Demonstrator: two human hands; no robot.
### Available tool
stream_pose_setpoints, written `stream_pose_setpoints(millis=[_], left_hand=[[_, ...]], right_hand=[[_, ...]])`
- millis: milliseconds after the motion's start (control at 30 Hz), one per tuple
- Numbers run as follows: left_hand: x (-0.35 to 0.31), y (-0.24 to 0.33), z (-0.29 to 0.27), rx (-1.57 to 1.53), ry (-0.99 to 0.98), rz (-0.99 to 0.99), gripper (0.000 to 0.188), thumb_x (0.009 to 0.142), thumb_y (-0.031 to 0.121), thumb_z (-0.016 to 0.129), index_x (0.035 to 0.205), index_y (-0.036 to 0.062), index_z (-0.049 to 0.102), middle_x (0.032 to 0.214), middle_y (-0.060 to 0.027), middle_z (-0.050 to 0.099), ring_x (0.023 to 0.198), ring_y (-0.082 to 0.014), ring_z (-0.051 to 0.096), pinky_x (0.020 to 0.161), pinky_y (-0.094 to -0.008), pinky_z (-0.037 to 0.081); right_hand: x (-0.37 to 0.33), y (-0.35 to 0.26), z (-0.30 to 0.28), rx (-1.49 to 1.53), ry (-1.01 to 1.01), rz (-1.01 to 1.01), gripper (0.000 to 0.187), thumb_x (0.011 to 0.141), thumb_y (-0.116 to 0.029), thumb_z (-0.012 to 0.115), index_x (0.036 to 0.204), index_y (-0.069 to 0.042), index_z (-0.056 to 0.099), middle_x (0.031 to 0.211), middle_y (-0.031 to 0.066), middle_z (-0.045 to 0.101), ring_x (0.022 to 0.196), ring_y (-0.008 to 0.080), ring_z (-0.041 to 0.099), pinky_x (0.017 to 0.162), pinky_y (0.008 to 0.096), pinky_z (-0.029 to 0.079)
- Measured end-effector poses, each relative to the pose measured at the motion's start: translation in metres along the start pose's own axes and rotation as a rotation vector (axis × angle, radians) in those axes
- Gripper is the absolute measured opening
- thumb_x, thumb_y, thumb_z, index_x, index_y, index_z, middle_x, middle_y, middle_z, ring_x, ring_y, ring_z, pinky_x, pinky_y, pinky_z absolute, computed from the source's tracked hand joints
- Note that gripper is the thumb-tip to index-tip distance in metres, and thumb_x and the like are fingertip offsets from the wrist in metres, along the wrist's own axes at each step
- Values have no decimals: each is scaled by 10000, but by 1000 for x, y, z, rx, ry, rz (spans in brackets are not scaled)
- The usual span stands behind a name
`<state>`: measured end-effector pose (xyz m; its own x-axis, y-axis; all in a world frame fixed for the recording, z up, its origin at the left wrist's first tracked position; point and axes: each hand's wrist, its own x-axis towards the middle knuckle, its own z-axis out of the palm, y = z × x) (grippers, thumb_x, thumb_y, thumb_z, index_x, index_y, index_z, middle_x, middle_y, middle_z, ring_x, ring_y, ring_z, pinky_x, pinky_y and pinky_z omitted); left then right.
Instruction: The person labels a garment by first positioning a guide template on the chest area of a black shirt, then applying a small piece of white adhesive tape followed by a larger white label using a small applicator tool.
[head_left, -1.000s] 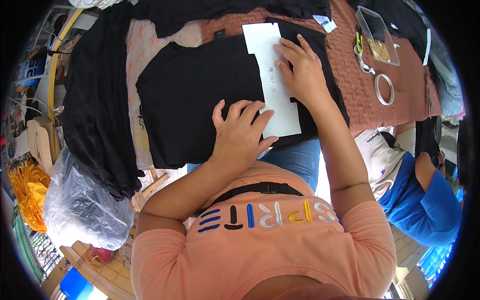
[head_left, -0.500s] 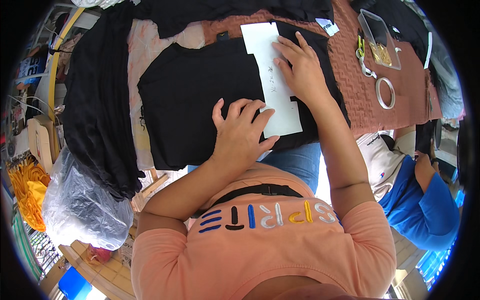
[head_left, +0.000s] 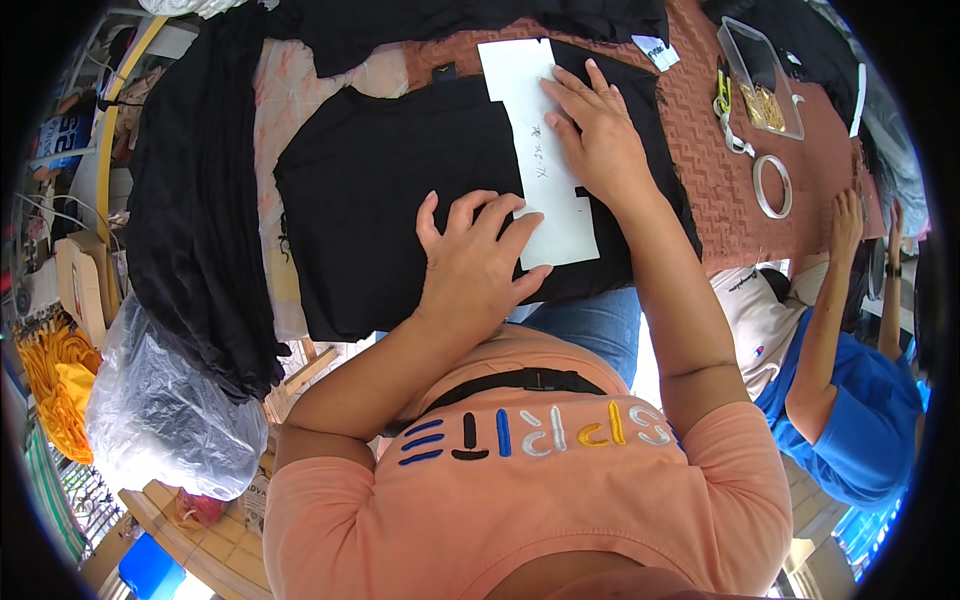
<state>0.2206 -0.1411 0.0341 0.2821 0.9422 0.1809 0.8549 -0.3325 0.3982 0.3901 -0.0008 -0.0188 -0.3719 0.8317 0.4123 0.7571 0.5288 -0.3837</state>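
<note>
A white paper pattern piece (head_left: 522,75), notched along both sides and marked with handwriting, lies lengthwise on a black fabric panel (head_left: 380,190). My right hand (head_left: 603,145) lies flat over the pattern's upper right edge, fingers stretched toward the far side. At the lower left edge, my left hand (head_left: 478,250) rests with bent, spread fingers; its thumb and index finger touch the paper and the other fingers lie over the black cloth. Neither hand grasps anything. A small dark tag (head_left: 444,73) shows at the panel's far edge.
On the brown textured table cover (head_left: 700,180) to the right sit a clear box (head_left: 762,80) with gold-coloured pieces and a white ring-shaped roll (head_left: 771,187). Black cloth (head_left: 200,200) hangs at left above a plastic bag (head_left: 170,400). A person in blue (head_left: 850,420) is at right.
The pattern has shifted slightly up and left on the black fabric, both my hands moving with it. At right, the other person's arms have come up, hands reaching to the table's edge.
</note>
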Motion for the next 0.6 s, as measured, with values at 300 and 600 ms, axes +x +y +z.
stream_pose_setpoints(millis=[300, 600], left_hand=[[1, 0, -4, 2, -8, -5, 465, 709, 310, 818, 1124, 153, 681, 1224, -1, 593, 1191, -226, 485, 1064, -605, 193], [1, -2, -8, -5, -25, -9, 462, 716, 305, 816, 1131, 151, 681, 1223, -4, 596, 1194, -228, 484, 1066, -611, 183]], right_hand=[[2, 1, 0, -2, -1, -7, 340, 941, -211, 590, 1266, -121, 638, 1383, 80, 566, 1395, 346, 387, 1134, 532, 313], [2, 1, 0, -3, 5, -8, 330, 948, -208, 580, 1260, -121, 641, 1377, 74, 571, 1393, 346, 389, 1133, 532, 316]])
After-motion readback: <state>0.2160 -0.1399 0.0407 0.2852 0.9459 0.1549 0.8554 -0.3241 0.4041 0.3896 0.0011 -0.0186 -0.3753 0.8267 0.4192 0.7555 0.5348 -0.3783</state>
